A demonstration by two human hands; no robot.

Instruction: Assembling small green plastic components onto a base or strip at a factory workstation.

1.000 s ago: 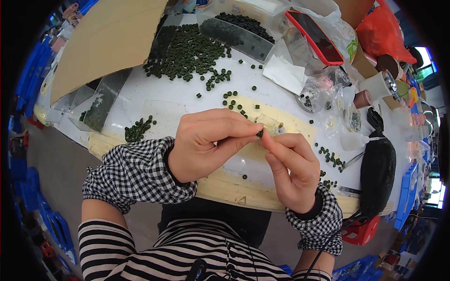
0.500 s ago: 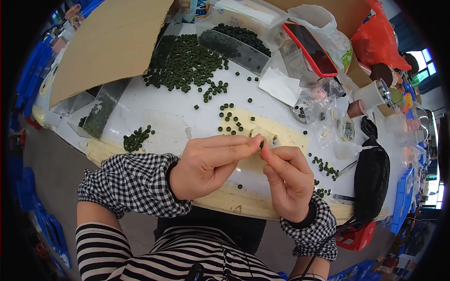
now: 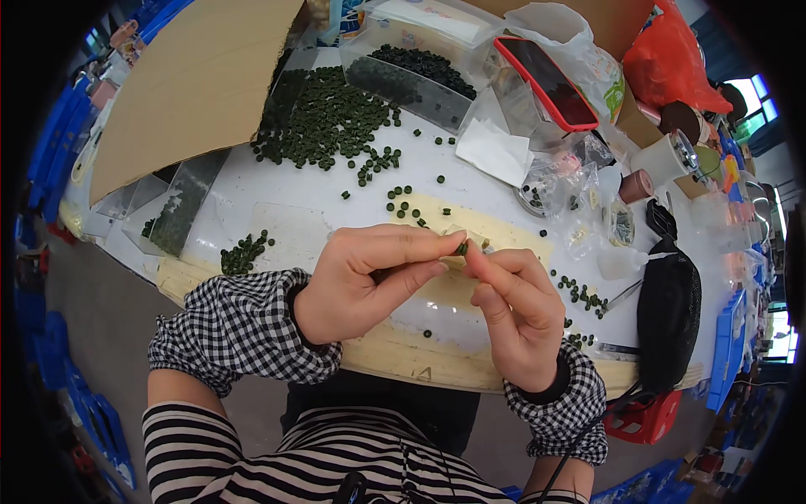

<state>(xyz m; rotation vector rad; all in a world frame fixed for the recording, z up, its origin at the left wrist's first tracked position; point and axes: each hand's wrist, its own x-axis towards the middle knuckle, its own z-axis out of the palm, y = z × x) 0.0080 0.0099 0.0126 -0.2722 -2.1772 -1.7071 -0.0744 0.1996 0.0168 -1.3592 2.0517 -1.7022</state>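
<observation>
A small dark green grooved round piece (image 3: 461, 249) sits at the fingertips of my left hand (image 3: 357, 281), which is closed on it; the thumb lies a little below. My right hand (image 3: 525, 315) meets it from the other side, its index fingertip against or just beside the piece. The right fingers are curled, and whatever they may pinch is too small to make out. Behind the fingertips lies a pale yellow sheet (image 3: 520, 244) with several loose green pieces (image 3: 404, 206) near its left edge. A small whitish object behind the fingers is mostly hidden.
A large heap of green pieces (image 3: 336, 118) lies at the back, beside a clear bin (image 3: 411, 88) of more. Smaller piles (image 3: 243, 254) sit left and right. Cardboard (image 3: 193, 92) covers the back left. A red-cased phone (image 3: 550, 84), plastic bags and a black pouch (image 3: 667, 302) stand right.
The green piece and my left fingertips have shifted slightly up and left. My left thumb has moved lower, away from the index finger. The view has tilted slightly.
</observation>
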